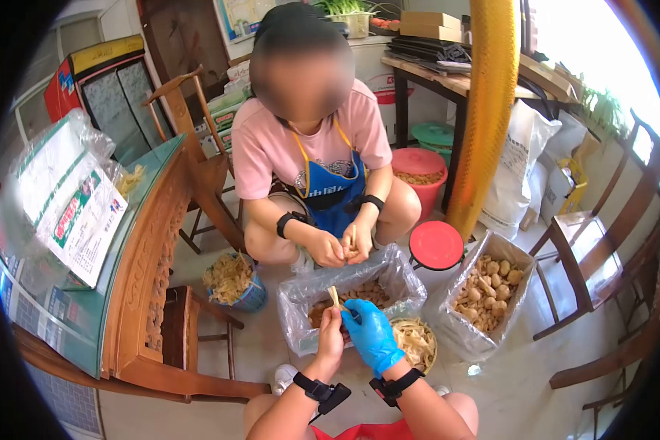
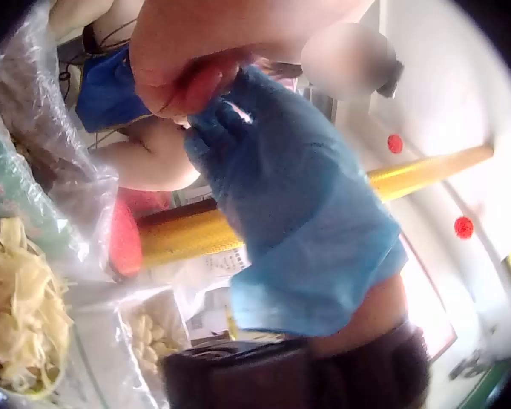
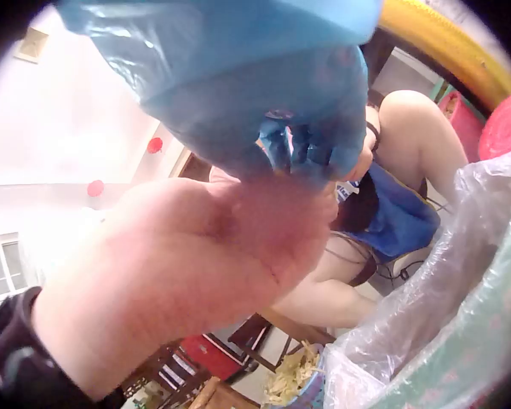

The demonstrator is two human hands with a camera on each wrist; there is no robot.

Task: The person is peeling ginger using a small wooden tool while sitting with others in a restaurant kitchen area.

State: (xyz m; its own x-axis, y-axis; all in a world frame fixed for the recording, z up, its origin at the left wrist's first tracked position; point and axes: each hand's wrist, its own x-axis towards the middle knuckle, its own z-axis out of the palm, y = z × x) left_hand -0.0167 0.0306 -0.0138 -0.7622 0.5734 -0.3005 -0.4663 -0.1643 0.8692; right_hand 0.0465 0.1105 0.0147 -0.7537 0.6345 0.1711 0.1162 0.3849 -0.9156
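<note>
My bare left hand (image 1: 330, 343) grips a pale, stalk-like piece (image 1: 334, 296) whose end stands up above the fingers. In a blue glove, my right hand (image 1: 375, 339) meets it with curled fingers pinching at the same piece. From the left wrist view, the gloved hand (image 2: 294, 192) touches the bare fingertips, and the piece is mostly hidden. Both hands are over the near side of a box lined with clear plastic (image 1: 301, 323), which holds brownish pieces. The right wrist view shows the bare left hand (image 3: 204, 247) in front of the glove.
Opposite squats a person in a blue apron (image 1: 337, 187), holding a small piece. A basin of pale strips (image 1: 416, 345) stands right of the box, beyond it a lined box of round tan pieces (image 1: 491, 290). Left are a basket of peelings (image 1: 231, 280) and a glass-topped table (image 1: 66, 330).
</note>
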